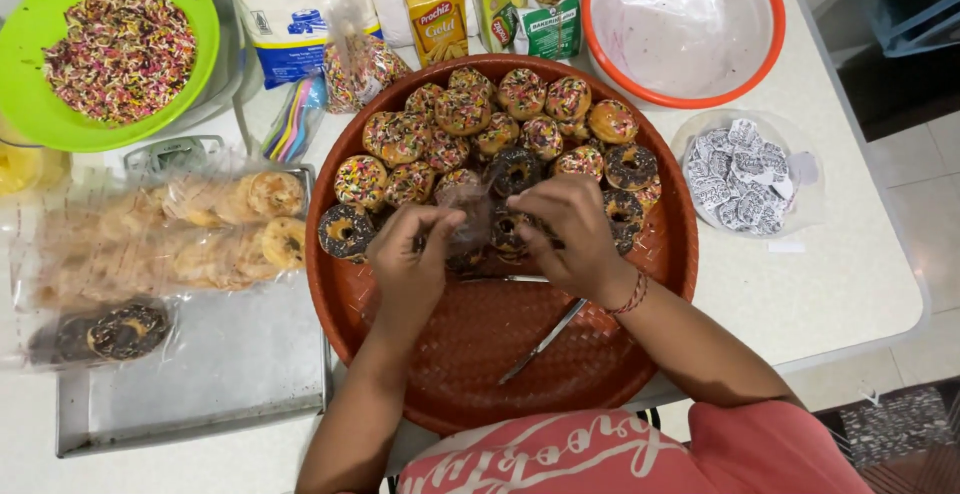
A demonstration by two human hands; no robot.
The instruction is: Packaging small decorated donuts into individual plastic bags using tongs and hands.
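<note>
Both hands meet over the round woven tray (660,254), pinching a small clear plastic bag (473,216) between them; the left hand (415,254) has its grip closed on the bag's left edge and the right hand (570,229) on its right edge. The film is thin and glossy, so what lies inside it is hard to make out; a chocolate donut (507,231) shows at the fingers, but I cannot tell if it is inside the bag or under it. Sprinkled donuts (470,114) fill the tray's far half, and a knife (545,339) lies on its bare near part. On the worktop to the left, a metal baking tray (230,374) carries bagged donuts (200,234), blurred by their wrapping. A green bowl (205,14), cut off at the top, holds coloured sprinkles (120,54). An orange-rimmed basin (770,34) holds crumpled plastic, and a clear bag (795,204) holds printed labels (740,174).
</note>
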